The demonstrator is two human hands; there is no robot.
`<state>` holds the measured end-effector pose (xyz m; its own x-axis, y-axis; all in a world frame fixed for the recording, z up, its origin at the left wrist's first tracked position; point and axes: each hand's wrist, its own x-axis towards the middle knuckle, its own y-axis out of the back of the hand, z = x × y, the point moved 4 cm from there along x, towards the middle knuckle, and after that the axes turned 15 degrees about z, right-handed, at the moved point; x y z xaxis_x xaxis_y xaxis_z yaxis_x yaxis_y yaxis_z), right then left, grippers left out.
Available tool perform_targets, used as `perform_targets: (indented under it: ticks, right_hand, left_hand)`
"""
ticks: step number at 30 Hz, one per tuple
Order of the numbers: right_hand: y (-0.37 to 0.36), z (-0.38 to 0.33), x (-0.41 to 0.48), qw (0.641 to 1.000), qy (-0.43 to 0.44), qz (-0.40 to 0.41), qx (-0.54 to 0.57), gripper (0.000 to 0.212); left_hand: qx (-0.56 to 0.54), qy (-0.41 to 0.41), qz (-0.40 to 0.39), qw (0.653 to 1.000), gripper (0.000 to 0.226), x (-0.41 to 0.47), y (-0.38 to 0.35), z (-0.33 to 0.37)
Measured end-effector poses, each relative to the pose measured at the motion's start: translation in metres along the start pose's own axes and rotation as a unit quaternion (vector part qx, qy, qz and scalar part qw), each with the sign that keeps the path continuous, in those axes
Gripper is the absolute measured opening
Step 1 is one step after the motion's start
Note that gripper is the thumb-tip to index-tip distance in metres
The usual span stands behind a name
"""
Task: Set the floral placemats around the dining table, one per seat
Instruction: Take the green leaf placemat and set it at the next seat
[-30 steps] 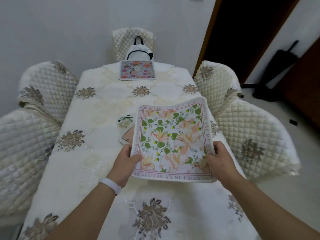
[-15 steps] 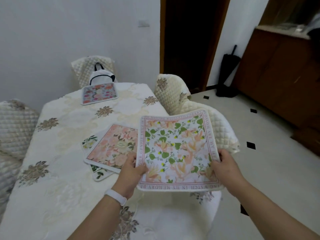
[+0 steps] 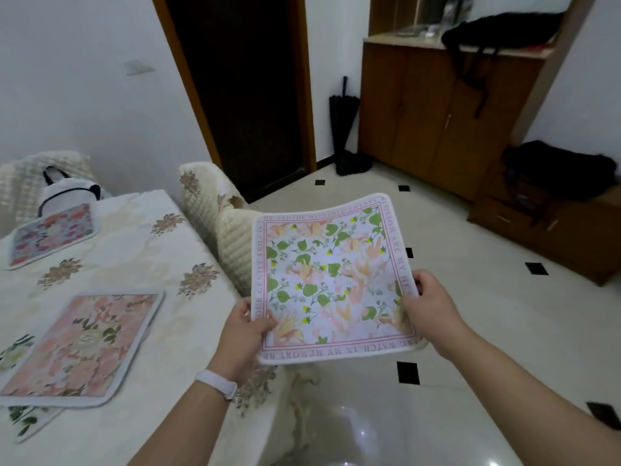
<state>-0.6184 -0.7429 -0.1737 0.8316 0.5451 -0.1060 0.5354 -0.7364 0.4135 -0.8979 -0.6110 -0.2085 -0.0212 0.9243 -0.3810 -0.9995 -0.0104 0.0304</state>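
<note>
I hold a square floral placemat (image 3: pixel 331 280) with green leaves, peach flowers and a pink lettered border in the air, past the table's right edge and above the floor. My left hand (image 3: pixel 243 331) grips its lower left edge and my right hand (image 3: pixel 431 307) grips its right edge. A pink floral placemat (image 3: pixel 84 344) lies on the dining table (image 3: pixel 144 253) at the left, on top of a green-leafed one (image 3: pixel 20 422). Another multicoloured placemat (image 3: pixel 50 233) lies at the table's far end.
Quilted cream chairs (image 3: pixel 215 216) stand along the table's right side and one at the far end holds a white bag (image 3: pixel 64 193). A dark doorway, a black umbrella (image 3: pixel 342 122), a wooden cabinet (image 3: pixel 447 112) and tiled floor lie to the right.
The view has swung right, away from the table. Both hands carried the green-leafed placemat from over the table out past its right edge, uncovering the pink placemat stack.
</note>
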Motion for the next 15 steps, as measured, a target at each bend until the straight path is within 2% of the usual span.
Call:
perform_targets:
  ticks: [8, 15]
  right_hand:
    - [0.087, 0.03, 0.058, 0.997, -0.035, 0.072, 0.019, 0.025]
    - [0.112, 0.039, 0.105, 0.992, -0.048, 0.115, 0.017, 0.022]
  left_hand:
    - [-0.009, -0.01, -0.06, 0.998, 0.03, -0.017, -0.124, 0.012]
    - [0.025, -0.032, -0.091, 0.995, 0.031, 0.009, -0.194, 0.017]
